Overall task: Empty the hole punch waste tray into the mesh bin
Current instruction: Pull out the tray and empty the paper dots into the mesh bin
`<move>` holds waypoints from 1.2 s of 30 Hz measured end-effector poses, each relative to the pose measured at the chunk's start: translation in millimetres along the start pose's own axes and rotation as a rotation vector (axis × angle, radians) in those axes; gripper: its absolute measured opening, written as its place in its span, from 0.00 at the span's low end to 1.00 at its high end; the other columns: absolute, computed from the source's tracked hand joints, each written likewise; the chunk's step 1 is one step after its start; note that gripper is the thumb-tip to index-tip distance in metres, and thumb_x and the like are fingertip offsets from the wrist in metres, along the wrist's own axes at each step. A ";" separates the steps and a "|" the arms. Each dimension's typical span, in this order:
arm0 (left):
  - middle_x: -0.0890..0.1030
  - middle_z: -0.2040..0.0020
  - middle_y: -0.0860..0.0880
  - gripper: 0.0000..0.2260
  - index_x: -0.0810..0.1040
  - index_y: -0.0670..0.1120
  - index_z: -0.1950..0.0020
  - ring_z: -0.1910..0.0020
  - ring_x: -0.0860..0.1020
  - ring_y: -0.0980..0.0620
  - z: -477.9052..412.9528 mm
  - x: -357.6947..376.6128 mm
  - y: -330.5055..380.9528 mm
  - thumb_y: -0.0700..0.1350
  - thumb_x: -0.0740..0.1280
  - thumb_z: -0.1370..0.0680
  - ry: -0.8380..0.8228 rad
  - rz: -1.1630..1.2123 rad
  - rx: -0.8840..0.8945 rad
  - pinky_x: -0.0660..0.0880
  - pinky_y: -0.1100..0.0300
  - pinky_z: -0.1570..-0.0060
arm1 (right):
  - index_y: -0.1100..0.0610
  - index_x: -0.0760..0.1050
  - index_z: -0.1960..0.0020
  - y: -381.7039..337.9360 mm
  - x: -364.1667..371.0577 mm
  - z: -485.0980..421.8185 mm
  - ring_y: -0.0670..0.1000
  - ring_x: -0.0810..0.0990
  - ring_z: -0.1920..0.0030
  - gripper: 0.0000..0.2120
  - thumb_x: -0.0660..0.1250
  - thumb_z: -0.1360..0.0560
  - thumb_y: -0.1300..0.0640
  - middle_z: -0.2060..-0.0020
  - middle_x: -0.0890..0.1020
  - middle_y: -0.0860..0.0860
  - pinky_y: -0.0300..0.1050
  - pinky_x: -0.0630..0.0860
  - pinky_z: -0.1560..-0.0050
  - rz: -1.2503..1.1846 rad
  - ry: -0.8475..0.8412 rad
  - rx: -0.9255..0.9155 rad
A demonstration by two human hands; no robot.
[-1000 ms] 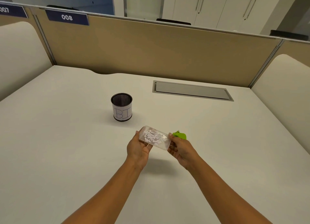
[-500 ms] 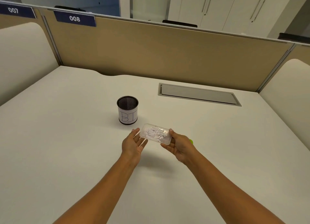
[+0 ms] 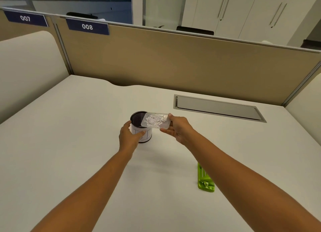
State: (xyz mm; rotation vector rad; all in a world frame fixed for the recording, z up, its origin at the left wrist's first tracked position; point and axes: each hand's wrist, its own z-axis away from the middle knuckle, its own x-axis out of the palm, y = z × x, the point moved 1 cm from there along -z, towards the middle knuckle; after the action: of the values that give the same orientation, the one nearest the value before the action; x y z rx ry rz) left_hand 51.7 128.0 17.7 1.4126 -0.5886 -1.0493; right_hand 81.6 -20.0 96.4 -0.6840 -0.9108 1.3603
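A clear plastic waste tray (image 3: 156, 121) full of small white paper dots is held in my right hand (image 3: 178, 128), pinched at its right end. Its left end hangs over the rim of the black mesh bin (image 3: 139, 117), slightly tilted. The bin has a white paper label around it and stands on the white desk (image 3: 69, 153). My left hand (image 3: 129, 136) wraps the bin's near left side, fingers curled on the label. The green hole punch (image 3: 205, 180) lies flat on the desk to the near right, partly hidden by my right forearm.
A grey cable hatch (image 3: 217, 108) is set into the desk at the back right. A tan partition (image 3: 173, 63) closes the far edge, with cream side panels left and right. Signs 007 and 008 hang on the partition.
My right hand carried the tray forward and left until it hangs over the bin. My left hand let go of the tray and took hold of the bin. The green punch now lies on the desk.
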 end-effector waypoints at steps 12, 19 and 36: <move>0.61 0.25 0.45 0.50 0.54 0.47 0.24 0.28 0.63 0.45 -48.9 5.5 2.0 0.53 0.78 0.39 -0.100 -0.235 0.064 0.66 0.48 0.34 | 0.67 0.72 0.40 -17.9 46.3 -61.0 0.63 0.80 0.44 0.16 0.60 0.22 0.57 0.41 0.78 0.63 0.50 0.81 0.51 0.434 0.060 -0.054; 0.67 0.28 0.46 0.46 0.61 0.46 0.26 0.31 0.68 0.46 -54.2 5.6 -3.6 0.52 0.79 0.39 -0.075 -0.223 0.062 0.69 0.50 0.37 | 0.67 0.74 0.40 -12.1 59.3 -66.3 0.62 0.79 0.44 0.17 0.58 0.21 0.57 0.42 0.78 0.62 0.54 0.79 0.44 0.819 0.081 -0.224; 0.75 0.36 0.48 0.37 0.70 0.49 0.34 0.39 0.74 0.47 -50.5 5.5 -1.7 0.51 0.79 0.40 -0.084 -0.171 0.055 0.74 0.51 0.43 | 0.65 0.76 0.39 -20.8 67.1 -50.5 0.61 0.78 0.43 0.16 0.55 0.22 0.61 0.43 0.80 0.63 0.49 0.75 0.44 1.506 -0.237 -0.437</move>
State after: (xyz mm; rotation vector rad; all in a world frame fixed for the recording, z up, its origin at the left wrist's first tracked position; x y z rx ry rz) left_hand 97.0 148.8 8.2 1.4924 -0.5683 -1.2407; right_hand 134.1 48.7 98.5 -1.7636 -0.8523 2.6077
